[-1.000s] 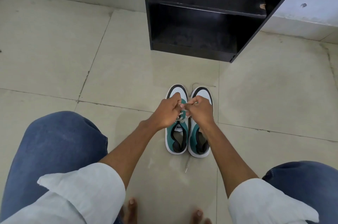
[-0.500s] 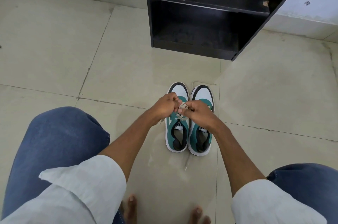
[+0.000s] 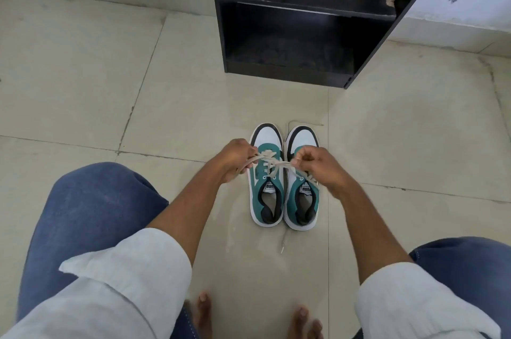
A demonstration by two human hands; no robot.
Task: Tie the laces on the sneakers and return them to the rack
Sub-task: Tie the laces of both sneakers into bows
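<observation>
Two teal, white and black sneakers stand side by side on the floor, toes pointing at the rack: the left sneaker [image 3: 266,194] and the right sneaker [image 3: 302,200]. My left hand [image 3: 233,158] and my right hand [image 3: 322,167] each pinch one end of the left sneaker's cream lace [image 3: 269,163], stretched taut sideways across its tongue. My right hand covers part of the right sneaker's lacing. A loose lace end [image 3: 283,244] trails behind the right sneaker's heel, and another lies past its toe.
The black shoe rack [image 3: 304,20] stands against the wall straight ahead, its two visible shelves holding nothing. Beige tiled floor surrounds the sneakers. My knees in blue jeans sit left and right, and my bare toes [image 3: 203,308] are near the bottom edge.
My hands were close together over the left sneaker's tongue. They have now pulled apart sideways, drawing the lace ends out taut.
</observation>
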